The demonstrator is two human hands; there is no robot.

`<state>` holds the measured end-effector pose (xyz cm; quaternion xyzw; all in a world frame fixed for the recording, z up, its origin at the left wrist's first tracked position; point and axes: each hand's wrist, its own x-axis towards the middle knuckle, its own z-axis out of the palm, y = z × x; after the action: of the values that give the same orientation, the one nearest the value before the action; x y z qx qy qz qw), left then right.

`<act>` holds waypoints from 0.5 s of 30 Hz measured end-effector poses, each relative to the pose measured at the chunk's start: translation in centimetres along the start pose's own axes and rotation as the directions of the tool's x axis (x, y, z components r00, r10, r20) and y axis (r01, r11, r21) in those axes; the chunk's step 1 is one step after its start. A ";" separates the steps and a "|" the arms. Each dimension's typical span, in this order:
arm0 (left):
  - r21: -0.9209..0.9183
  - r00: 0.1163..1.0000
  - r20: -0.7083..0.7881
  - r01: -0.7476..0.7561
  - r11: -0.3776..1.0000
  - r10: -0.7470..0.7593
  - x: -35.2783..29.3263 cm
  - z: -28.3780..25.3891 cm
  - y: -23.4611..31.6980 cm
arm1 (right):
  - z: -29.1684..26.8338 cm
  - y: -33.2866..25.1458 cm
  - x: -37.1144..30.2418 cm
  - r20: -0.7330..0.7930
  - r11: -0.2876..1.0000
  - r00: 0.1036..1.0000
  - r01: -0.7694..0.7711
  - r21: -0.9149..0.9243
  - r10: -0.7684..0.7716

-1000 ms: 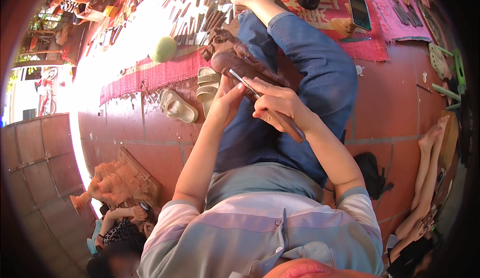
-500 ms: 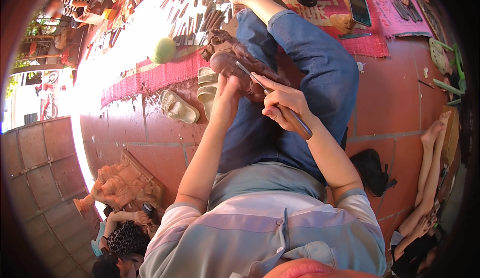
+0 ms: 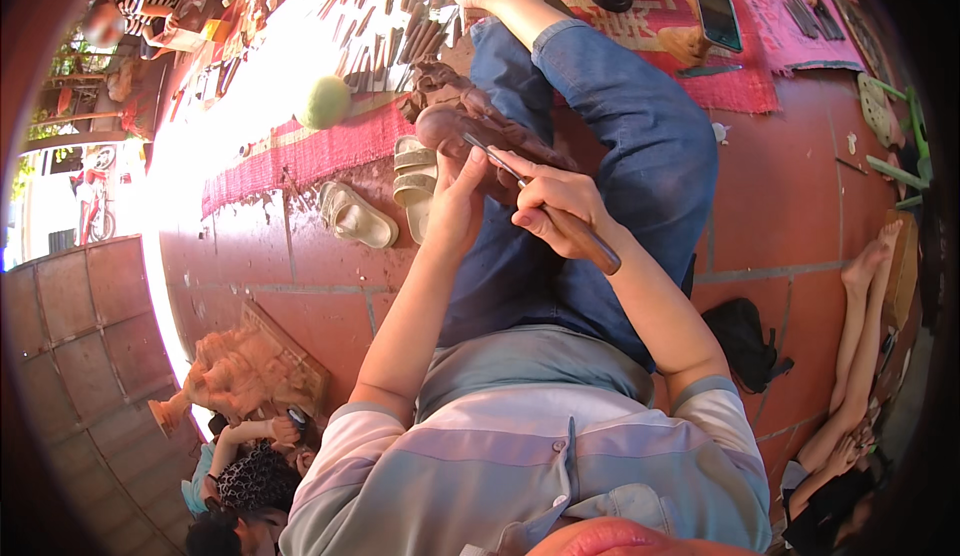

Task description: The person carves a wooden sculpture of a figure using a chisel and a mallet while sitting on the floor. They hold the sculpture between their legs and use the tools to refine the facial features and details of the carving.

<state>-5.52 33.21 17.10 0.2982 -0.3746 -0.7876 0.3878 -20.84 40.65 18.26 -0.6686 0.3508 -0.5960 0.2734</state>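
A dark brown carved wooden figure (image 3: 447, 121) lies across my lap, its rounded part toward the left. My left hand (image 3: 458, 198) grips its near side; the thumb rests against the chisel's blade and the other fingers are mostly hidden. My right hand (image 3: 562, 208) is closed around a chisel (image 3: 590, 244) with a brown wooden handle and a thin metal blade. The index finger stretches along the blade. The blade points up and left, its tip against the figure's rounded part.
Several chisels (image 3: 425, 41) lie in rows on a far mat, near a green round fruit (image 3: 323, 103). Sandals (image 3: 358, 214) stand left of my legs. A phone (image 3: 717, 14) leans at the far right. An orange-brown carving (image 3: 245, 371) and other people are around me.
The chisel's tip has shifted slightly down and left on the figure. My left thumb has come up against the blade, and my right hand has moved slightly left.
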 end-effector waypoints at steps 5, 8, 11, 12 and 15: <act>-0.025 1.000 -0.020 0.023 0.999 -0.024 -0.4 0.1 0.2 | 1.3 1.4 1.5 -0.012 0.992 1.000 -0.007 -0.128 0.006; 0.001 1.000 -0.021 0.011 1.000 -0.011 -0.4 -0.4 0.2 | 1.5 1.2 1.8 -0.040 0.994 0.999 0.003 -0.112 -0.008; -0.019 1.000 0.015 0.022 1.000 -0.022 -0.1 -0.4 0.3 | 1.2 1.2 1.8 -0.038 0.992 0.999 0.005 -0.129 -0.010; -0.006 1.000 0.011 0.020 1.000 -0.020 -0.1 -0.4 0.4 | 1.2 1.4 1.9 -0.036 0.990 0.999 0.015 -0.141 -0.020; 0.161 0.994 -0.086 -0.060 0.985 0.074 -0.4 0.6 1.3 | 0.6 1.6 1.4 -0.012 0.986 0.999 0.045 -0.161 -0.047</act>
<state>-5.30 33.24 18.57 0.3512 -0.4277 -0.7273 0.4059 -20.40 38.48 17.76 -0.6917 0.3842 -0.5771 0.2020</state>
